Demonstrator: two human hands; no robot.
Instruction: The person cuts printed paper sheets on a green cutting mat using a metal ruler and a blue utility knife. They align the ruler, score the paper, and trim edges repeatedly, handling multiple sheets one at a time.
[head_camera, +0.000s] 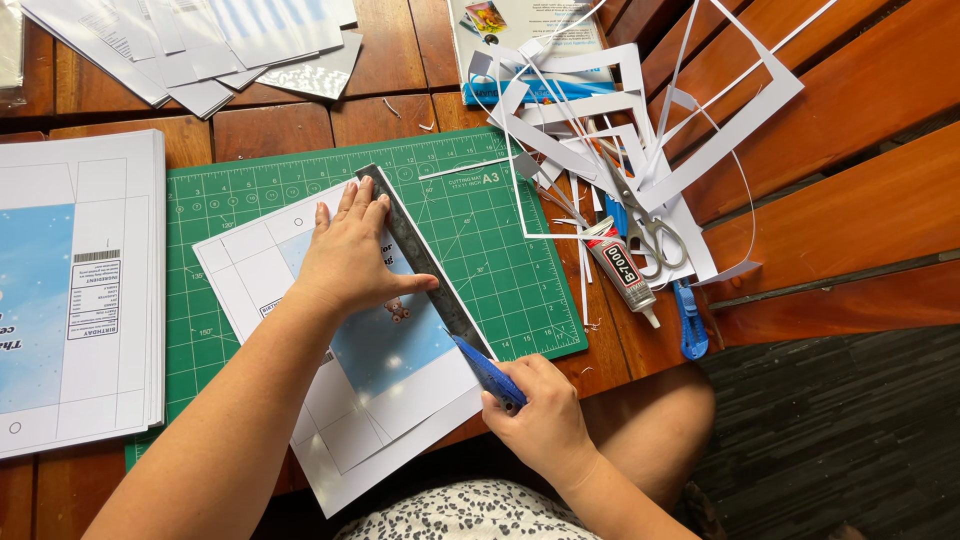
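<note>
My left hand (350, 255) lies flat with spread fingers on a metal ruler (420, 262) and on the printed white and blue sheet (385, 400) under it. The ruler runs diagonally across a green cutting mat (500, 270). My right hand (540, 420) grips a blue utility knife (490, 372), whose tip rests against the ruler's near end at the sheet's right edge.
A stack of printed sheets (75, 290) lies at the left. Paper offcuts (620, 130), scissors (650, 235), a glue tube (620, 270) and a second blue cutter (690, 325) sit to the right of the mat. More sheets (200, 50) lie at the far left.
</note>
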